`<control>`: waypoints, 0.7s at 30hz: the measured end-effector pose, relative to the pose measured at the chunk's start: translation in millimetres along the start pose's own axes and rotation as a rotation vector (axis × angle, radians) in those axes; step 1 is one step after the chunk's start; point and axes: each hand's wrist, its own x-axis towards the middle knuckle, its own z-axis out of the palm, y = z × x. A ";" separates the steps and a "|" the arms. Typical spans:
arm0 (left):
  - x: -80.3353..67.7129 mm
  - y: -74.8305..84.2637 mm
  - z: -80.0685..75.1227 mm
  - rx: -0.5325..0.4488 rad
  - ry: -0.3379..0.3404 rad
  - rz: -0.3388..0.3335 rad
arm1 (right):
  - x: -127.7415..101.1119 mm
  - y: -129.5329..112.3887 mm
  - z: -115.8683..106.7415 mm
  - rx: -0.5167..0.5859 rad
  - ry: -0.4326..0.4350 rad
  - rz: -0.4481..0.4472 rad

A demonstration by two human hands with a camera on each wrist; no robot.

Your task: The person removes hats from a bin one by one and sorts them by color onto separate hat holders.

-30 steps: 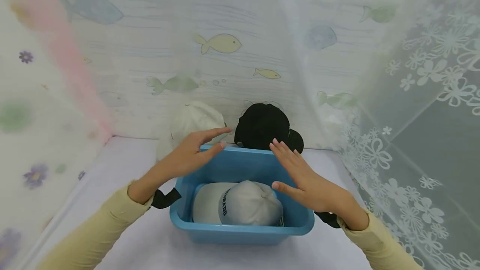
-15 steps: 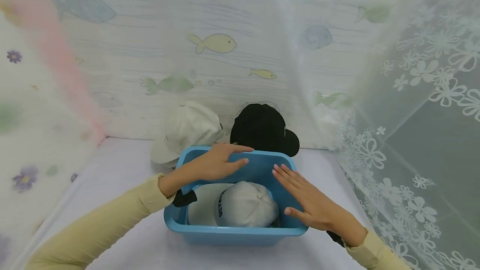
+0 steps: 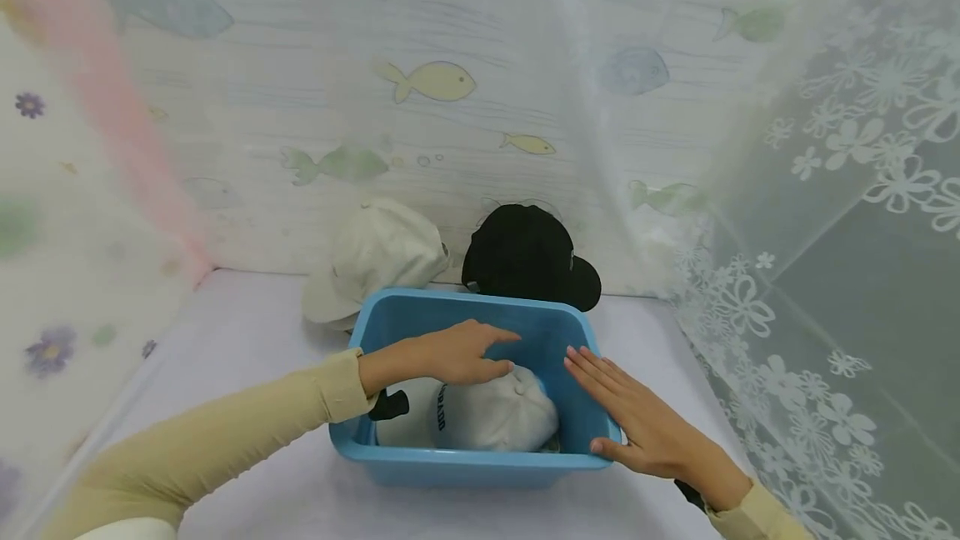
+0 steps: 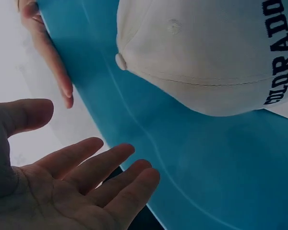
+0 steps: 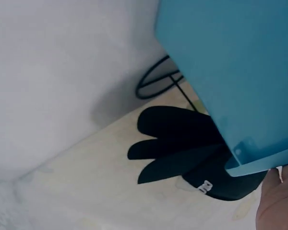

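Both hands have dropped: left hand [image 3: 450, 354], fingers loose and holding nothing, hovers over the grey cap [image 3: 491, 415] inside the blue bin [image 3: 480, 463]; right hand [image 3: 637, 423] should keep bracing the rim flat.

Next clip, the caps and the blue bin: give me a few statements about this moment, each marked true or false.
1. A light grey cap lies inside the blue bin. True.
2. The black cap is in the bin. False: it sits behind the bin, by the wall.
3. The right hand lies flat at the bin's right rim. True.
4. The left hand grips the white cap. False: it is open above the grey cap.
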 end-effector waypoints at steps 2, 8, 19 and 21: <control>2.0 -0.5 0.9 0.009 -0.019 -0.001 | -1.8 0.9 1.2 0.002 0.017 -0.017; 15.5 -2.1 5.2 0.071 -0.088 -0.009 | -5.9 2.6 1.0 0.003 0.040 -0.021; 29.1 4.7 13.1 0.276 -0.272 -0.136 | -4.7 2.9 3.2 0.064 0.063 -0.030; 29.3 2.9 16.0 0.328 -0.313 -0.143 | -3.4 2.3 4.8 0.060 0.072 -0.037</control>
